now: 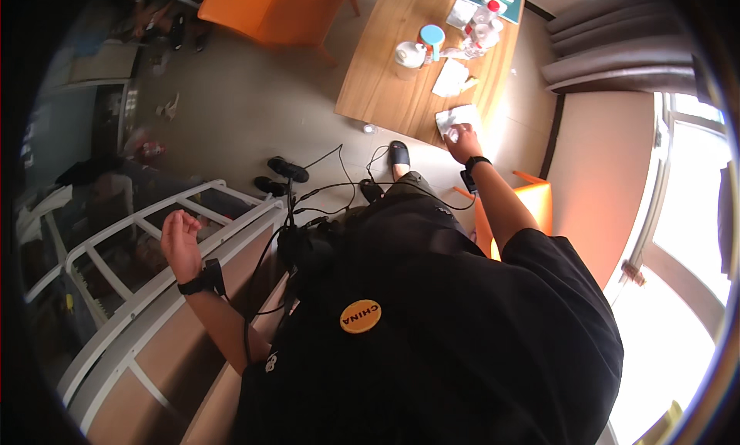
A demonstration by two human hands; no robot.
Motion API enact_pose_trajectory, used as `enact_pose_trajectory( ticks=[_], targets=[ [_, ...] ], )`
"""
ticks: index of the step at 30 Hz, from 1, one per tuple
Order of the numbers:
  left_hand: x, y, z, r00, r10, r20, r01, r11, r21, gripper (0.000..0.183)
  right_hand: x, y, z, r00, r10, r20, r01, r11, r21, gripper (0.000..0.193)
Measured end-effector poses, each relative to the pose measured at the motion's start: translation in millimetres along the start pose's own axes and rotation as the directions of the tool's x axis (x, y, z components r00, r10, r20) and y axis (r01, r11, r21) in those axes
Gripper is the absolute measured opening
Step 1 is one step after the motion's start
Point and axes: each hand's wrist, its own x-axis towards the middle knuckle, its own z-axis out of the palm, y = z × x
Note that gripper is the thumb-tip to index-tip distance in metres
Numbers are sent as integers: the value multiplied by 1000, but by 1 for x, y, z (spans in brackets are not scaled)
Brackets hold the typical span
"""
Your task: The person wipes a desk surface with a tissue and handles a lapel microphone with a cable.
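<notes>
My right hand is at the near right corner of the wooden table. Its fingers close round a small whitish, partly see-through thing, too small to name. Right beyond them a white sheet, paper or tissue, lies on the tabletop. Away from the table, my left hand is raised beside the white metal bed rail. Its fingers are loosely bent, the thumb stands apart, and the hand holds nothing. Both wrists wear black bands.
On the table stand a lidded pale cup, a blue-lidded jar, clear plastic bottles and another white sheet. Black cables hang by my legs. Orange chairs stand behind the table and at my right.
</notes>
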Motion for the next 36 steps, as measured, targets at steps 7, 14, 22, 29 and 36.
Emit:
enact_pose_trajectory(
  ticks=[7, 14, 22, 29, 36],
  targets=[
    [10, -34, -27, 988, 29, -152, 21, 948, 318, 21, 57, 68, 26, 998, 2, -61, 17, 953, 303, 26],
    [12, -90, -73, 990, -26, -140, 75, 930, 361, 20, 85, 99, 43, 991, -125, -50, 135, 897, 421, 27],
    [-30, -241, -57, 835, -496, 239, 402, 846, 351, 16, 79, 73, 26, 987, 126, -99, -84, 934, 348, 24],
    [-7, -274, -8, 519, -828, 213, 335, 426, 841, 24, 82, 99, 32, 969, 137, 205, -242, 681, 691, 25],
    [87, -293, -36, 691, -636, 343, 234, 646, 727, 31, 79, 90, 65, 987, 83, 139, -154, 745, 648, 25]
  ],
)
